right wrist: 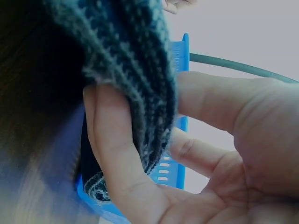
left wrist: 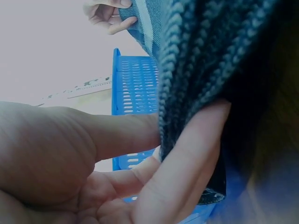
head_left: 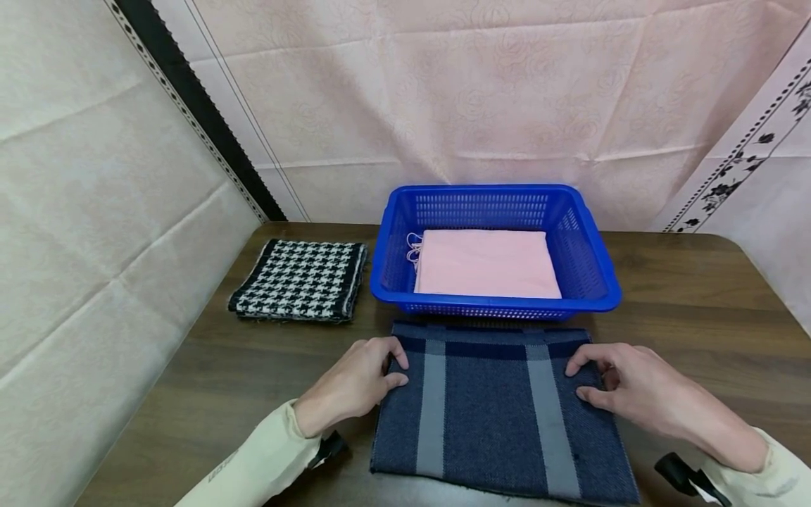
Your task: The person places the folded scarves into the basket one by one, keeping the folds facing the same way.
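The left hand [head_left: 357, 377] pinches the left edge of a folded dark-blue cloth [head_left: 488, 422], its thumb on the upper face and fingers tucked beneath. The right hand [head_left: 633, 387] holds the right edge in the same way, thumb above and fingers under the layers (both wrist views show the stacked folds caught between them). Both grips sit toward the far end of the cloth, which spreads between the hands in front of the person, with two pale grey-blue stripes running from its far edge to its near one. Whether all of its underside touches the wooden table [head_left: 678, 296] I cannot tell.

Behind the hands, pale sleeves [head_left: 253, 458] cover the forearms, and a black device [head_left: 676, 473] shows below the right wrist, with a similar one at the left.

Just beyond the cloth's far edge stands a blue plastic basket [head_left: 494, 304] with perforated walls. Inside it lies a folded pink cloth [head_left: 488, 264], with thin looped cords [head_left: 413, 250] at its left side. Left of the basket, near it on the table, lies a folded black-and-white houndstooth cloth [head_left: 300, 278]. Farther back hangs a pale patterned covering [head_left: 507, 91]
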The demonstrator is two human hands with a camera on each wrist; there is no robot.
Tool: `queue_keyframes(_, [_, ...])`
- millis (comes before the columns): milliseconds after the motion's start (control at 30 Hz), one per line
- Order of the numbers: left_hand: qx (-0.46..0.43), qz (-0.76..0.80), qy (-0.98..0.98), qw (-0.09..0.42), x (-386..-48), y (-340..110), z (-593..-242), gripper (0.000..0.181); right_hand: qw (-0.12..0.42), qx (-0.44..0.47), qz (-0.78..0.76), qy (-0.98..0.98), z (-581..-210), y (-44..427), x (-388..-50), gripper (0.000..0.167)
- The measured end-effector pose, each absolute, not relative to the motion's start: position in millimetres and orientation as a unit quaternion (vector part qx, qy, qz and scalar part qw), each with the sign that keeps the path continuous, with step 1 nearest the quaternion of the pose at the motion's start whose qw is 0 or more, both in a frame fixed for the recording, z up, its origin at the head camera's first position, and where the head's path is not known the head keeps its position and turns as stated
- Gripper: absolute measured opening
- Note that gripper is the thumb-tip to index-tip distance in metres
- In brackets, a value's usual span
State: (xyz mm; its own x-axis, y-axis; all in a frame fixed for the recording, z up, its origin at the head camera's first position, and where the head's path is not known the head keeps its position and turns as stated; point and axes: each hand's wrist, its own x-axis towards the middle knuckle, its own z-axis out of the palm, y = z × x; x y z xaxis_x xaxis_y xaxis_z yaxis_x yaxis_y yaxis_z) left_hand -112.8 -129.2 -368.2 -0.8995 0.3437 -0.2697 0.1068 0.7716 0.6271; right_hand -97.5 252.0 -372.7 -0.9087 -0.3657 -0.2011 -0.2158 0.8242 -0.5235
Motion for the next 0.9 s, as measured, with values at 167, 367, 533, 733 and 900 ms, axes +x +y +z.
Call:
queue_keyframes(167, [0.123,0.313,0.922,0.191,-111.3,-129.4,-365.8,0.010,0.140,-0.160,-0.256,0.943,-371.0,252.2,-96.4,0.024])
queue_keyframes(367, [0.123,0.316,0.921,0.191,-109.8,-130.2,-362.3,0.010,0.143,-0.158,-0.263,0.941,-368.1,252.4,-94.1,0.024])
queue_keyframes(533, [0.118,0.319,0.920,0.194,-108.8,-131.0,-357.4,0.010,0.141,-0.162,-0.267,0.939,-364.8,252.7,-92.6,0.024])
queue_keyframes(733, [0.126,0.319,0.920,0.187,-106.8,-131.1,-353.6,0.011,0.142,-0.160,-0.265,0.940,-361.6,254.3,-91.4,0.024])
queue_keyframes(900, [0.129,0.317,0.921,0.186,-105.0,-130.9,-350.8,0.011,0.149,-0.157,-0.265,0.940,-359.7,255.7,-91.3,0.024])
